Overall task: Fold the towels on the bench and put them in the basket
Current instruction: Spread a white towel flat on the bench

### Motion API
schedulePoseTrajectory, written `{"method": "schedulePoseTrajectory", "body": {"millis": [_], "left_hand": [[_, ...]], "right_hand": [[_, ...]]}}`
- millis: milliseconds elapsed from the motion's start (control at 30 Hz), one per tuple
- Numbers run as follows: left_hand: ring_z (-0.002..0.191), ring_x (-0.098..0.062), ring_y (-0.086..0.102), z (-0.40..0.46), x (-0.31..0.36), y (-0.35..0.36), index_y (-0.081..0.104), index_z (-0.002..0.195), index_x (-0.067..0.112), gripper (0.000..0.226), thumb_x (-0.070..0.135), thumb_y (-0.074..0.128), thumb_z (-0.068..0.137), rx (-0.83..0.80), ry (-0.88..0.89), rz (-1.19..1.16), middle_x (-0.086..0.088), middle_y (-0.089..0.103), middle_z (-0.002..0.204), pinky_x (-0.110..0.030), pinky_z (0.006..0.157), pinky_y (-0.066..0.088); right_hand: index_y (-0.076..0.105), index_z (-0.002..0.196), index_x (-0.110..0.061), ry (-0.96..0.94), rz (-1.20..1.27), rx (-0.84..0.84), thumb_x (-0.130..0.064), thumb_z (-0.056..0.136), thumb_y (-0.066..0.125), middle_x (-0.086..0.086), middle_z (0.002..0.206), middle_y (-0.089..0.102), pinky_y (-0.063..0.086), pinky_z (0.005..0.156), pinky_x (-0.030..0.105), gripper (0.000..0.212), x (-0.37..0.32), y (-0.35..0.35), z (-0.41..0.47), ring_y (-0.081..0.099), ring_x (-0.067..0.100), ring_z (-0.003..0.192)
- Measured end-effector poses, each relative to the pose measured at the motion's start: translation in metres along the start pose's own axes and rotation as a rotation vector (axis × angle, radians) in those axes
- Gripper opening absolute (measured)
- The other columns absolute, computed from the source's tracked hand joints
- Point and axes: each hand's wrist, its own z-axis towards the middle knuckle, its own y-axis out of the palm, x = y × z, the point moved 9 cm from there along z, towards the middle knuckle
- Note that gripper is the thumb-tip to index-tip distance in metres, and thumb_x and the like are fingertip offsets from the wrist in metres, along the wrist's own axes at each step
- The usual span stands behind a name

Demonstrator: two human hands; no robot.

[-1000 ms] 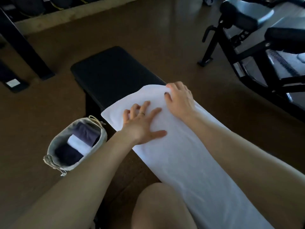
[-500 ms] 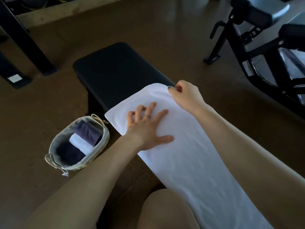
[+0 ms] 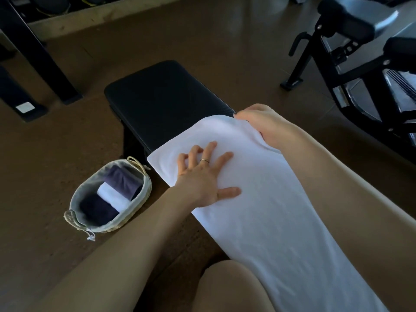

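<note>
Towels sit rolled in the basket point(image 3: 144, 194) on the floor beside the desk point(image 3: 166, 102): a dark towel point(image 3: 123, 180) at the far end, a small white towel point(image 3: 112, 197) in the middle, and another dark one point(image 3: 96, 209) at the near end. On the desk lies a long white towel point(image 3: 270, 221). It runs the long way down the desk, from the person out toward the far end. The left hand point(image 3: 202, 179) rests flat on it, fingers spread apart. The right hand point(image 3: 258, 122) pinches the far right corner and lifts it a little.
</note>
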Motion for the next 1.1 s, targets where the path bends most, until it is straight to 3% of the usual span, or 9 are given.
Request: {"method": "schedulePoseTrajectory", "body": {"millis": [67, 167, 433, 567, 700, 800, 867, 1033, 1100], "left_hand": [[0.149, -0.031, -0.009, 0.0, 0.0, 0.0, -0.001, 0.152, 0.058, 0.091, 0.092, 0.038, 0.077, -0.009, -0.001, 0.014, 0.015, -0.017, 0.164, -0.055, 0.119, -0.006], [0.149, -0.032, -0.008, 0.0, 0.0, 0.0, -0.001, 0.152, 0.058, 0.091, 0.093, 0.038, 0.077, -0.004, 0.007, 0.011, 0.014, -0.016, 0.164, -0.056, 0.118, -0.005], [0.149, -0.032, -0.009, 0.0, 0.0, 0.0, 0.0, 0.153, 0.057, 0.091, 0.092, 0.038, 0.077, 0.004, 0.015, -0.004, 0.014, -0.017, 0.164, -0.056, 0.117, -0.007], [0.15, -0.031, -0.01, 0.0, 0.0, 0.0, -0.002, 0.152, 0.058, 0.093, 0.093, 0.038, 0.076, -0.006, 0.01, 0.001, 0.013, -0.017, 0.165, -0.056, 0.117, -0.009], [0.149, -0.031, -0.01, 0.0, 0.002, -0.001, -0.001, 0.153, 0.057, 0.093, 0.092, 0.04, 0.077, -0.013, 0.008, -0.004, 0.013, -0.017, 0.164, -0.054, 0.116, -0.01], [0.149, -0.031, -0.008, 0.0, 0.002, -0.003, -0.001, 0.153, 0.055, 0.093, 0.091, 0.041, 0.077, 0.007, 0.011, -0.011, 0.013, -0.015, 0.164, -0.054, 0.116, -0.009], [0.149, -0.031, -0.008, -0.001, 0.002, -0.003, 0.0, 0.153, 0.056, 0.092, 0.091, 0.041, 0.078, 0.008, 0.01, -0.012, 0.013, -0.015, 0.163, -0.054, 0.116, -0.009], [0.149, -0.031, -0.01, 0.0, 0.002, -0.002, -0.002, 0.153, 0.056, 0.094, 0.091, 0.042, 0.078, -0.017, 0.002, -0.02, 0.014, -0.017, 0.163, -0.056, 0.117, -0.01], [0.15, -0.03, -0.01, 0.0, 0.002, -0.002, -0.003, 0.153, 0.056, 0.094, 0.09, 0.043, 0.078, -0.02, 0.0, -0.025, 0.014, -0.017, 0.164, -0.057, 0.118, -0.01]], "right_hand": [[0.068, 0.112, -0.016, 0.098, 0.046, -0.179, -0.039, 0.093, 0.068, 0.003, 0.093, 0.077, 0.059, 0.068, 0.032, 0.03, 0.002, 0.011, -0.004, 0.074, 0.021, 0.075], [0.069, 0.124, -0.014, 0.232, 0.086, -0.451, -0.036, 0.101, 0.06, 0.009, 0.114, 0.077, 0.057, 0.09, 0.04, 0.033, 0.005, 0.031, -0.017, 0.076, 0.026, 0.099], [0.064, 0.136, -0.017, 0.221, 0.142, -0.622, -0.026, 0.103, 0.058, 0.011, 0.13, 0.071, 0.052, 0.104, 0.048, 0.035, -0.006, 0.039, -0.019, 0.069, 0.031, 0.118], [0.061, 0.135, -0.015, 0.158, 0.231, -0.539, 0.001, 0.096, 0.06, 0.01, 0.121, 0.071, 0.061, 0.081, 0.039, 0.042, -0.012, 0.033, -0.006, 0.075, 0.025, 0.096], [0.057, 0.133, -0.011, 0.006, 0.195, -0.332, 0.022, 0.085, 0.058, 0.01, 0.125, 0.071, 0.059, 0.089, 0.032, 0.058, -0.028, 0.02, 0.014, 0.069, 0.022, 0.113], [0.06, 0.125, -0.013, -0.163, -0.036, -0.085, 0.019, 0.081, 0.066, 0.003, 0.112, 0.075, 0.06, 0.09, 0.032, 0.054, -0.046, 0.003, 0.024, 0.071, 0.018, 0.105], [0.062, 0.117, -0.015, -0.218, -0.233, -0.023, 0.012, 0.081, 0.068, 0.002, 0.104, 0.076, 0.061, 0.09, 0.036, 0.045, -0.051, 0.003, 0.027, 0.072, 0.019, 0.1], [0.065, 0.112, -0.013, -0.028, -0.363, -0.247, -0.011, 0.093, 0.071, 0.008, 0.107, 0.069, 0.061, 0.091, 0.036, 0.021, -0.025, 0.027, 0.018, 0.069, 0.019, 0.101], [0.064, 0.114, -0.01, -0.025, -0.414, -0.249, -0.011, 0.093, 0.072, 0.007, 0.106, 0.068, 0.061, 0.09, 0.036, 0.022, -0.024, 0.027, 0.013, 0.07, 0.02, 0.1]]}}
